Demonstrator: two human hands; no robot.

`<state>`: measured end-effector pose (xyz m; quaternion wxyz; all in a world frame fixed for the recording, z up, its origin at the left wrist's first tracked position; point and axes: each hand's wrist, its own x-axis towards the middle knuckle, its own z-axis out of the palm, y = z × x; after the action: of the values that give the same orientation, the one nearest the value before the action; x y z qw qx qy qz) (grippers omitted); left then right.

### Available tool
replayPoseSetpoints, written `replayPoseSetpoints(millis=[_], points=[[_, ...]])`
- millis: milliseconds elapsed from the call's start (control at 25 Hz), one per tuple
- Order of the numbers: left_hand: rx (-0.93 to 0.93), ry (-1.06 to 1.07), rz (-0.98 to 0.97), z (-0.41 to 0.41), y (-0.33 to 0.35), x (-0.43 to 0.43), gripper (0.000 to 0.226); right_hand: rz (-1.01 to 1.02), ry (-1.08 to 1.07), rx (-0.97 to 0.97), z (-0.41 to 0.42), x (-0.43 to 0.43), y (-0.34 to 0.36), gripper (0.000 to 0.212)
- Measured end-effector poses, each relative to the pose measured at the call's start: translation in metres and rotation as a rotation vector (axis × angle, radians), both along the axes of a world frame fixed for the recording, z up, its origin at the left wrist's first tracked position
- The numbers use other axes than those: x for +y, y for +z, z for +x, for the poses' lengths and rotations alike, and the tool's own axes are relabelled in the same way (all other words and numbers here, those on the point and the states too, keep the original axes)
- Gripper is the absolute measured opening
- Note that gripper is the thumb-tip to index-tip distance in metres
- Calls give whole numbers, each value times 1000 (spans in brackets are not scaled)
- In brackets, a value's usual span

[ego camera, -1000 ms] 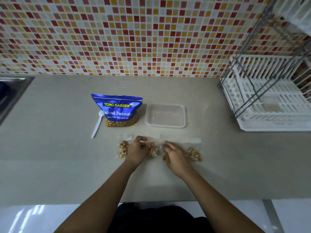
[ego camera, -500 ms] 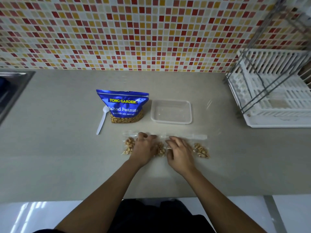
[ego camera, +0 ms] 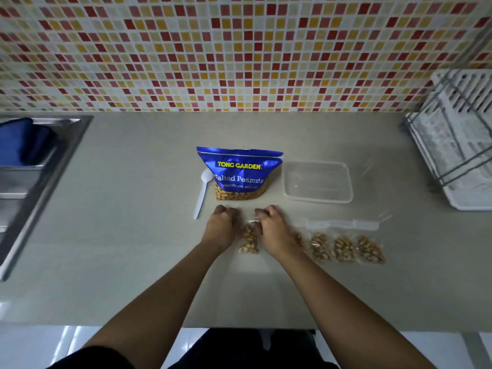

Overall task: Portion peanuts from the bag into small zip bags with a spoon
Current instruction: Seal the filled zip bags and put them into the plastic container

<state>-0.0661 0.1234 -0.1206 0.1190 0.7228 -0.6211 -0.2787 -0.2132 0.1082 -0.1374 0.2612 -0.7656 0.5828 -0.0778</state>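
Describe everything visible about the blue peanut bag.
The peanut bag is a blue pouch with yellow "TONG GARDEN" and white "Salted Peanuts" lettering and a clear bottom window showing peanuts. It stands upright on the counter, a white spoon to its left, a clear container to its right. The left hand and right hand do not touch it; they hold a zip bag.

- Peanut bag [ego camera: 239, 171]: glossy blue, yellow brand lettering, white product name; a clear window at the base shows tan peanuts [ego camera: 234, 195].
- Spoon [ego camera: 203, 193]: plain white.
- Small zip bags [ego camera: 346, 249]: colourless and see-through, with tan-brown contents.
- Container [ego camera: 316, 182]: translucent, colourless.
- Wall [ego camera: 239, 49]: mosaic of small squares in red, orange, yellow and cream, irregularly mixed.
- Counter [ego camera: 133, 235]: uniform grey-beige.
- Dish rack [ego camera: 466, 161]: white, with grey metal bars.
- Sink [ego camera: 40, 182]: steel grey, with a blue object [ego camera: 18, 139] inside.
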Motion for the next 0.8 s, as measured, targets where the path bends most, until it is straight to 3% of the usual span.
replayPoseSetpoints(millis=[200, 320, 400, 600, 800], points=[[3, 49, 22, -7, -7, -7, 37, 18, -27, 13, 3, -3, 3, 36], [42, 12, -48, -6, -5, -5, 18, 4, -35, -14, -1, 0, 1, 39], [160, 31, -80, -4, -1, -1, 11, -14, 10, -42, -4, 4, 0, 27], [713, 212, -42, 0, 28, 5, 26, -1, -240, -586, -11, 15, 21, 5], [943, 137, -92, -4, 87, -1, 21, 76, -493, -1046, -12, 16, 70, 15]])
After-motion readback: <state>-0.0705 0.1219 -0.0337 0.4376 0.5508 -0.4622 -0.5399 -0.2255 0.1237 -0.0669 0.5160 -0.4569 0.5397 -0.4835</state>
